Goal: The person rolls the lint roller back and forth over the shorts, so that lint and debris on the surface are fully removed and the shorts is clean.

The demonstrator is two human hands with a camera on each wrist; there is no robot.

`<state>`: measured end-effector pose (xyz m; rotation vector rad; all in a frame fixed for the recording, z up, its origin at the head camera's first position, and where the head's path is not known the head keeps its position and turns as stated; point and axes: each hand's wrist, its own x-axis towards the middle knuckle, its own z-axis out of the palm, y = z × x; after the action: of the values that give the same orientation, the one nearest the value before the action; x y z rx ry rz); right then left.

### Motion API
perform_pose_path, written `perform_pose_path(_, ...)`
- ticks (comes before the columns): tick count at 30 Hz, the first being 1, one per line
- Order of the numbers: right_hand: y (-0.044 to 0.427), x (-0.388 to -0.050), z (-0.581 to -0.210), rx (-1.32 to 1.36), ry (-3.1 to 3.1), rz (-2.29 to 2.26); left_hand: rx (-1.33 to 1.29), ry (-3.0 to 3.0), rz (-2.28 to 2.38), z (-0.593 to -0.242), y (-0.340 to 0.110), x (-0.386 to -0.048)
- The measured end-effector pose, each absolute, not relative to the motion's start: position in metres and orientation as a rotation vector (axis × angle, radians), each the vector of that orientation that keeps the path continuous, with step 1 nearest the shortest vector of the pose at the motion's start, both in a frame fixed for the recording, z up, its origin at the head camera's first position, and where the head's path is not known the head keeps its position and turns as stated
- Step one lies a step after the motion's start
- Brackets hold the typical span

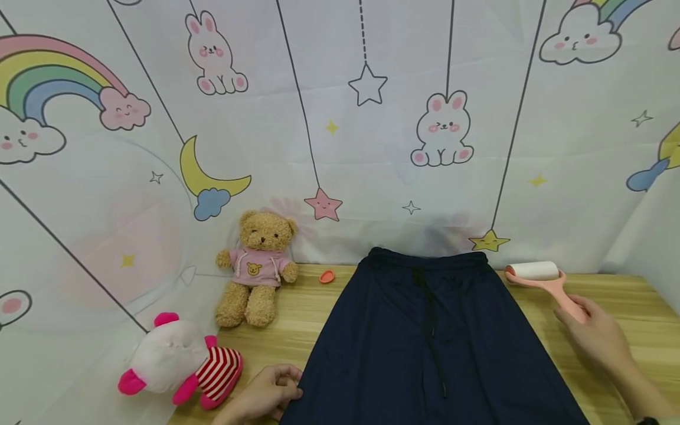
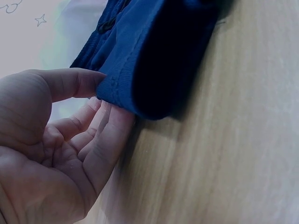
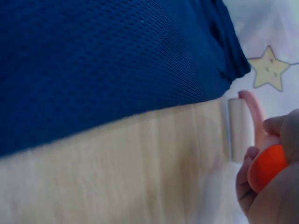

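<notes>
Navy drawstring shorts (image 1: 382, 330) lie spread on the wooden table, waistband toward the back wall. At their left edge my left hand (image 1: 268, 389) pinches the hem between thumb and fingers; the left wrist view shows the leg opening (image 2: 161, 70) lifted a little off the wood. My right hand (image 1: 600, 333) grips the pink handle of a lint roller (image 1: 536, 271) with a white roll, to the right of the waistband. In the right wrist view the handle's orange end (image 3: 267, 169) shows inside the palm.
A teddy bear (image 1: 260, 265) in a pink hoodie sits against the back wall at left. Before it lies a pink and white plush toy (image 1: 180, 360) with striped clothing. A small orange oval piece (image 1: 327, 276) lies between bear and shorts. A printed cloth (image 1: 372, 147) hangs behind.
</notes>
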<state>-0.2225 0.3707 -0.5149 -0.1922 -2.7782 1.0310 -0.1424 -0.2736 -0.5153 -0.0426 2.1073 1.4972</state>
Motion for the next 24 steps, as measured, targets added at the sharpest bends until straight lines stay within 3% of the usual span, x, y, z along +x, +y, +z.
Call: perform_pose_path(24,0.372,-0.225,-0.511,-0.116,-2.925,1.22,0.018,2.11,1.511,-0.503,-0.275,-0.146)
